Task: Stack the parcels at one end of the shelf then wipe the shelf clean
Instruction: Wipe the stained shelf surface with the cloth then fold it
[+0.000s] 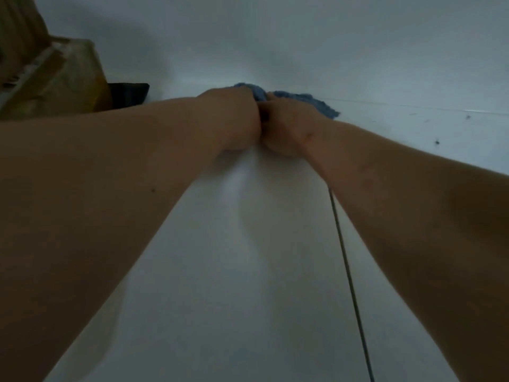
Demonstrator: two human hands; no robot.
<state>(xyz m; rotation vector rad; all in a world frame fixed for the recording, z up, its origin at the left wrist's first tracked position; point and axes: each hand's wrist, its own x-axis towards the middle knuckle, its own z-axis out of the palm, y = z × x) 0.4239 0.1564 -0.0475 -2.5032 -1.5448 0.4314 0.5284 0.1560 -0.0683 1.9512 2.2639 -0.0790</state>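
Observation:
A blue cloth (308, 102) lies bunched on the white shelf (248, 244) near the back wall. My left hand (237, 117) and my right hand (283, 128) are side by side on its near edge, both with fingers curled into the cloth. Most of the cloth is hidden behind the hands. The parcels (55, 75), wrapped in yellowish plastic with brown tape, are stacked at the far left end of the shelf, with a black parcel (129, 92) at their foot.
The white back wall (303, 37) rises just behind the cloth. A thin dark cord (349, 277) hangs down across the shelf on the right. Small dark specks (437, 142) mark the shelf at the right.

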